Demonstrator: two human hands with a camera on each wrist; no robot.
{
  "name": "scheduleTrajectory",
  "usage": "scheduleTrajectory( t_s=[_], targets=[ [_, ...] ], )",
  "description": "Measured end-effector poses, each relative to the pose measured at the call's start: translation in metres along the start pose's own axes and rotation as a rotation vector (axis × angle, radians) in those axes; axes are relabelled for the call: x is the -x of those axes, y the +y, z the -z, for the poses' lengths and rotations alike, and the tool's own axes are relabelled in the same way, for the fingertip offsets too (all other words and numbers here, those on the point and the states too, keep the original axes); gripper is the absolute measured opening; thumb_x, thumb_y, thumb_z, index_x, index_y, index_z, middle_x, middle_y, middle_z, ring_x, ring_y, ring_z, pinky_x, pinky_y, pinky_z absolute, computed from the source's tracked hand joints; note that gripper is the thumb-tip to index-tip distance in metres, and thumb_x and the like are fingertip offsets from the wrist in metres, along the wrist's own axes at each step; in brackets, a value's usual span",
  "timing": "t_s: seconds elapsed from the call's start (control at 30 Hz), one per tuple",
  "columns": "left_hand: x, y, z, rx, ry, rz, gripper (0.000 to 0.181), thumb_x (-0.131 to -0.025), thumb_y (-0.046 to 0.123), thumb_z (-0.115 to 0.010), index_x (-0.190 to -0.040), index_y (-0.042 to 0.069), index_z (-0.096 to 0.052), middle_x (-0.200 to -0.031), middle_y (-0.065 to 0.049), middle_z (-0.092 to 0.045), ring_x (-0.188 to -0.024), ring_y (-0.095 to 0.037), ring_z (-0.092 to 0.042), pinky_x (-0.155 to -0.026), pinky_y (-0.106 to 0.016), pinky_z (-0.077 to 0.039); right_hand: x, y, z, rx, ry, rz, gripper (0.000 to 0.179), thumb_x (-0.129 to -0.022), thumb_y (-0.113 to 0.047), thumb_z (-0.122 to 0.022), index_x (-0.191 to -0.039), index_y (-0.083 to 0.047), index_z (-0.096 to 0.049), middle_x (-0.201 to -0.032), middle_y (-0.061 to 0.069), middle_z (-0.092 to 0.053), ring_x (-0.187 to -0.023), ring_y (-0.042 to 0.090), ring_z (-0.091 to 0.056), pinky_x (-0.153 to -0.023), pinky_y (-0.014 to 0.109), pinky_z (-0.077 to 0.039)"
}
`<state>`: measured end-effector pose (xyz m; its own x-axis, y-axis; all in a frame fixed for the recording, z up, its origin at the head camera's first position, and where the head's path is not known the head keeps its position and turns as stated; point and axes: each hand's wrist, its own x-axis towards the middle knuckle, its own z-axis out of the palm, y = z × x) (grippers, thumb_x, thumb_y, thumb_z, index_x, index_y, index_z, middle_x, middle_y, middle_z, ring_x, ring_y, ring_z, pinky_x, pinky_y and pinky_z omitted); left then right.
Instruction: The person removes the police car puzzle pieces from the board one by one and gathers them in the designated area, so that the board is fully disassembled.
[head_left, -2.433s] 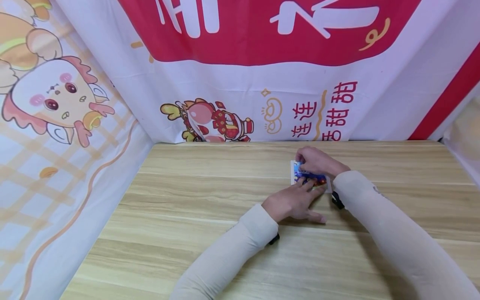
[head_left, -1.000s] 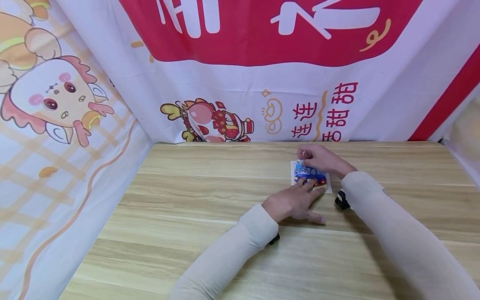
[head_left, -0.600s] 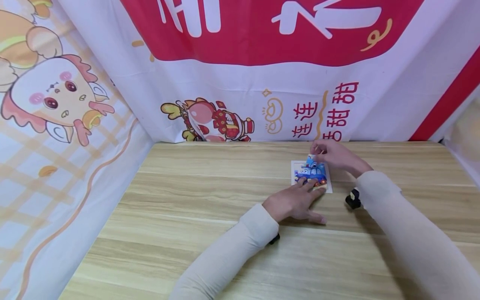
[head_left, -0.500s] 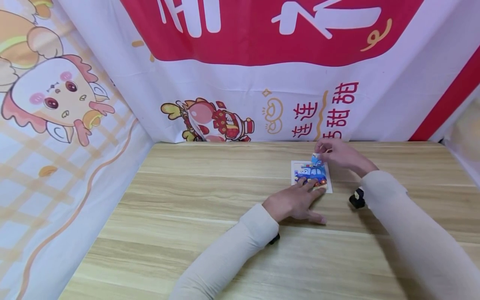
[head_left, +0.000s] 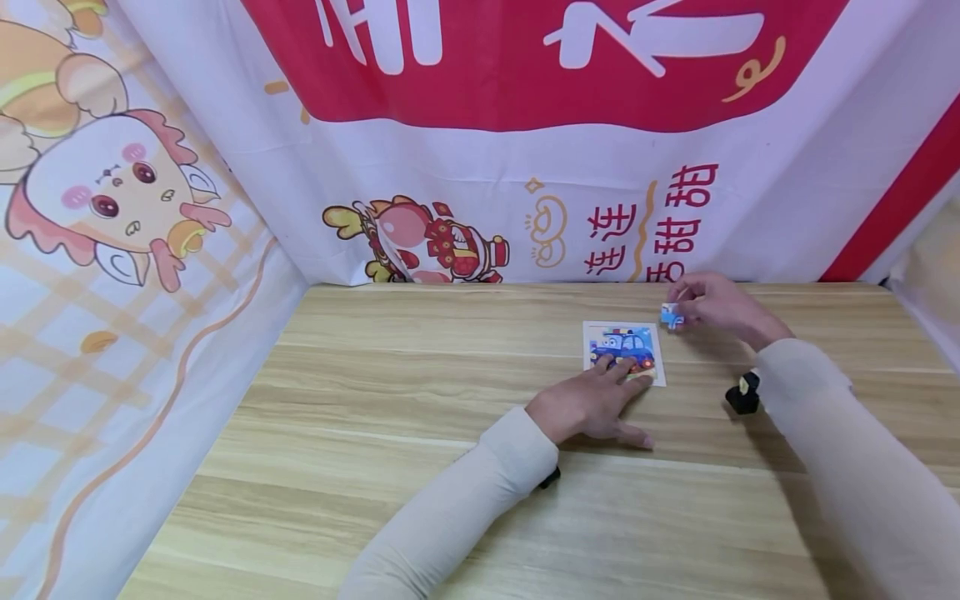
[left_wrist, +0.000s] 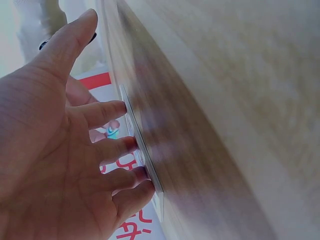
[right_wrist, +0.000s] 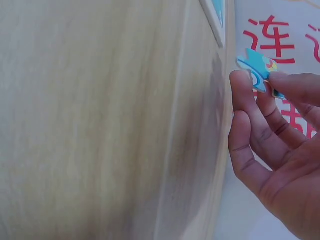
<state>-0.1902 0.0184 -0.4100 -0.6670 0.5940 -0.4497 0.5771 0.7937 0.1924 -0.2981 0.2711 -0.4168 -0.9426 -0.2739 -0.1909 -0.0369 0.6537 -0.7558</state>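
Note:
A small square jigsaw puzzle (head_left: pixel 641 343) with a blue cartoon car and a white border lies on the table. My left hand (head_left: pixel 588 406) rests its outstretched fingertips on the near part, covering some of the picture. From the left wrist, the thin puzzle edge (left_wrist: pixel 144 150) runs right under the fingertips. Up and to the right of the puzzle, my right hand (head_left: pixel 718 305) pinches a light-blue puzzle piece (head_left: pixel 670 316) between thumb and fingers. The right wrist view shows this piece (right_wrist: pixel 257 64) tilted and raised off the table. The puzzle's upper left area looks pale.
The wood-grain table (head_left: pixel 420 375) ends at a printed white and red cloth (head_left: pixel 480 158) just behind the right hand. Another cartoon cloth (head_left: pixel 135 250) hangs along the left side. A black wrist device (head_left: pixel 742 394) sits under the right sleeve.
The right hand has drawn the puzzle piece from the puzzle's upper left, up and rightward, past the border. More of the car picture shows. The left hand has stayed in place.

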Motion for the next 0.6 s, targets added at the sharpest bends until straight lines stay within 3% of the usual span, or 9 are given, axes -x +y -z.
scheduleTrajectory(
  t_s=[0.43,0.6],
  targets=[
    [-0.001,-0.001,0.0,0.01,-0.01,0.007,0.091,-0.092,0.079,-0.055,-0.167,0.044,-0.018,-0.178,0.01,-0.005,-0.166,-0.02,-0.004,-0.132,-0.037,-0.021,-0.008,0.016,0.008,-0.066,0.011,-0.153,0.026,-0.106,-0.008,-0.056,-0.126,0.006,-0.065,-0.102,0.01,-0.07,-0.082,0.018,-0.07,-0.07,0.03,-0.054],
    [-0.002,-0.001,0.0,0.011,-0.013,0.011,0.091,-0.092,0.079,-0.055,-0.167,0.044,-0.017,-0.178,0.01,-0.004,-0.166,-0.02,-0.004,-0.132,-0.037,-0.021,-0.01,0.017,0.009,-0.072,-0.003,-0.209,0.031,-0.109,-0.012,-0.053,-0.132,0.006,-0.061,-0.108,0.012,-0.071,-0.082,0.016,-0.071,-0.072,0.03,-0.051]
  ],
)
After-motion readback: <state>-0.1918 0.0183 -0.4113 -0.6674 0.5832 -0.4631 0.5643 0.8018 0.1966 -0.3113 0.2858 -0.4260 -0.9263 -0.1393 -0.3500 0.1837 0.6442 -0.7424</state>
